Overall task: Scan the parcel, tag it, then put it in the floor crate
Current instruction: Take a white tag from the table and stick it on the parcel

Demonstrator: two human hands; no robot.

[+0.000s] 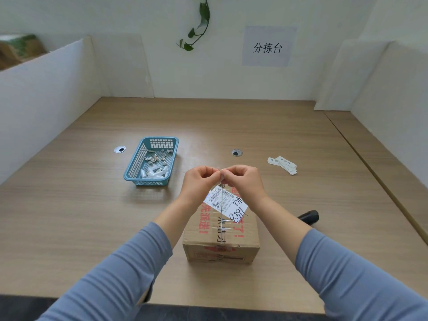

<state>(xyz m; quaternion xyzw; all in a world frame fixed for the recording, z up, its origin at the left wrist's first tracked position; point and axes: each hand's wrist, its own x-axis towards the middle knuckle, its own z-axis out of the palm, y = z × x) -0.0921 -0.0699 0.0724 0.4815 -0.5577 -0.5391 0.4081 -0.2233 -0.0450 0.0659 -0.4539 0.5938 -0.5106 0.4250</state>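
A brown cardboard parcel (pixel 221 237) with red printing and a white shipping label (pixel 225 201) stands on the wooden table near the front edge. Above its far end my left hand (pixel 200 179) and my right hand (pixel 240 179) meet, fingertips pinched together on a small pale tag (pixel 221 174). I cannot tell whether the tag touches the parcel. A thin clear strip runs from the fingertips down over the label.
A blue plastic basket (pixel 172 141) with several small white pieces sits left of the hands. Loose white tags (pixel 282 164) lie to the right. A black scanner handle (pixel 309 216) lies beside the parcel's right side. White partitions wall in the table on both sides.
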